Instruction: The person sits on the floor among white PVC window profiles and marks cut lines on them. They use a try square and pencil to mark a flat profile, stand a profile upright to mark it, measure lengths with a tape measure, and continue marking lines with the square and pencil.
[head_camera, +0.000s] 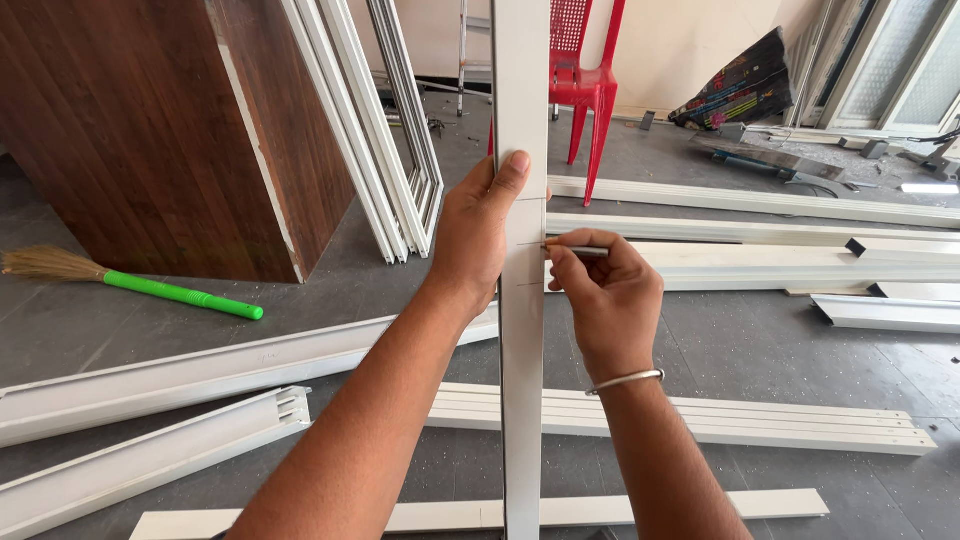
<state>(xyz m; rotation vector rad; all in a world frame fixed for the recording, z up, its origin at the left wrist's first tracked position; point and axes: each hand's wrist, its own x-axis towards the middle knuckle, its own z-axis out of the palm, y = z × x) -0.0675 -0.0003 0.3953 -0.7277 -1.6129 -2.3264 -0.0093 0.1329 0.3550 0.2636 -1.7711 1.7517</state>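
Note:
A long white profile strip (521, 380) runs upright through the middle of the head view. My left hand (478, 228) grips its left edge, thumb laid across the front face. My right hand (603, 292) holds a pencil (580, 251) with its tip touching the strip's right edge, level with a thin drawn line. Two more faint lines cross the strip above and below it. A metal bangle sits on my right wrist.
White profile lengths (700, 415) lie across the grey floor on both sides and behind. A brown wooden cabinet (170, 120) stands at the left with white frames (385, 140) leaning on it. A green-handled broom (150, 288) lies at left; a red plastic chair (585, 80) stands behind.

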